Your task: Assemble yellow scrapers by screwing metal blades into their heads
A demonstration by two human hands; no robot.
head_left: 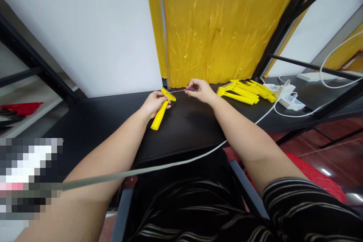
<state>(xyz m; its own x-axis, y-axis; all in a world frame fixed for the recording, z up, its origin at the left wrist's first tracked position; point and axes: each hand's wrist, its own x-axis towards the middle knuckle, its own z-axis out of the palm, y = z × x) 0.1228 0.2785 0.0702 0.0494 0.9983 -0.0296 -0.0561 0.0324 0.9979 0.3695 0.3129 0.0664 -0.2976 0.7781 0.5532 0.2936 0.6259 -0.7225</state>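
Note:
My left hand (155, 103) is closed around a yellow scraper (160, 115), a T-shaped tool with a tube-like handle that slants down toward me. In my right hand (200, 90) is a thin screwdriver (187, 90), pinched by its handle. Its metal shaft points left and reaches the head of the scraper; whether the tip sits in a screw is too small to tell. Both hands are just above the black table (187, 124). To the right of my right hand lies a pile of several similar yellow scrapers (241, 92).
White power strips (290, 100) with cables lie right of the pile. A white cable (176, 163) runs across in front of me, over the table's front edge. Yellow plastic sheeting (210, 26) and a white panel (85, 26) stand behind the table. Black frame posts (283, 26) rise at the sides.

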